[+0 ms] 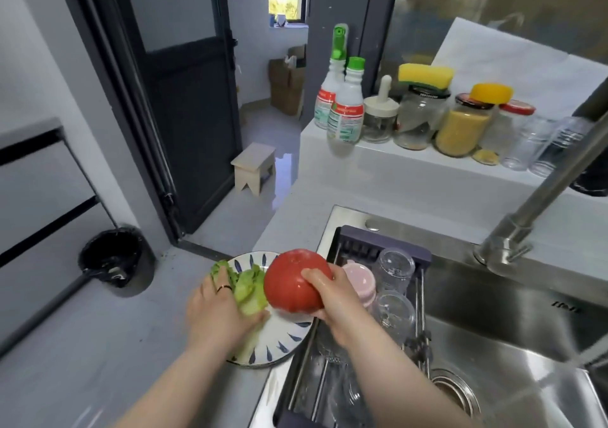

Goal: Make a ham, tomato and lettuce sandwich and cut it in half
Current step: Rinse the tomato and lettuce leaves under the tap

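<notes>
A large wet red tomato point(294, 279) is held above the right side of a white plate with blue dashes point(283, 335); my right hand point(335, 302) grips it from the right, fingers curled round it. Green lettuce leaves point(248, 287) lie on the plate. My left hand point(218, 309), a ring on one finger, rests on the lettuce at the plate's left side, its fingers laid over the leaves. The plate sits on the white counter just left of the sink.
A steel sink point(493, 345) holds a dark drying rack point(388, 253) with upturned glasses and a pink bowl. The tap point(526, 217) reaches over it. Bottles and jars point(421, 115) line the ledge behind. A black bin point(113, 256) and wooden stool point(253, 167) stand on the floor.
</notes>
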